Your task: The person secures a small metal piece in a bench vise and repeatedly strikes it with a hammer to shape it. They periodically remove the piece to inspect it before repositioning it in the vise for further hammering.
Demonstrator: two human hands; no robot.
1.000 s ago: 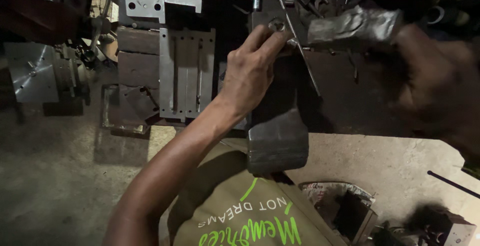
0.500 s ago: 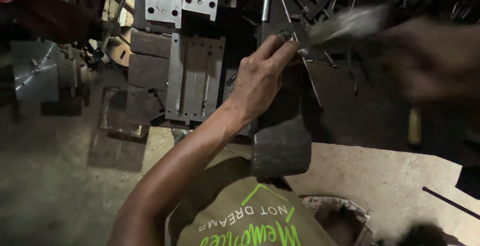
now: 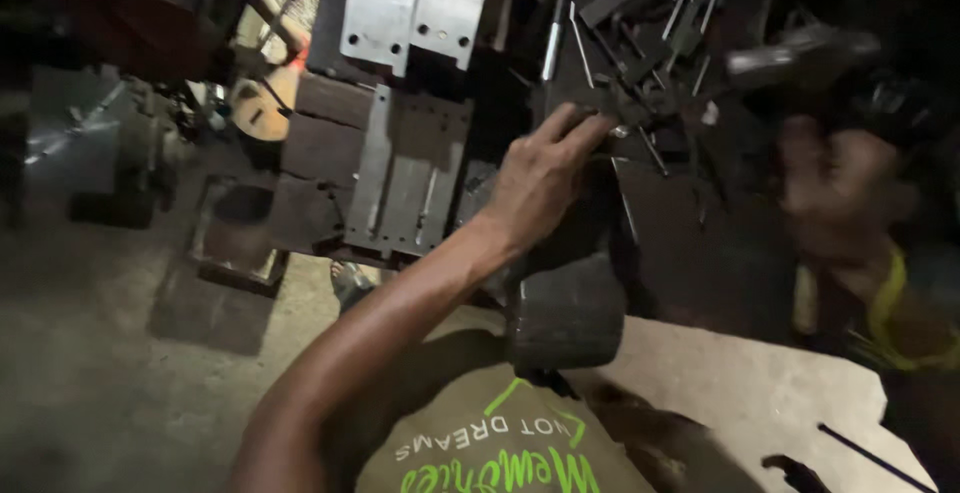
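Head view: the left hand reaches forward over a dark, rounded metal block, its fingers curled down and pinching a small metal piece on the block's far end, just beyond the fingertips. The hand is closed on that piece, thumb side hidden beneath the palm.

To the right, the right hand is a blur, and whether it is gripping cannot be told from the hand itself. Above and beyond it hangs a grey hammer head, also smeared by motion. A second ago that head sat close to the left fingertips, over the pinched piece; half a second ago it was streaking away. Now it stands well apart, up and to the right, so a blow seems to have landed and the tool is raised again, while the left hand has kept its hold in the same spot.

Left of the left hand lie pale steel plates with slots. Beyond its fingertips, thin rods and scraps are scattered.
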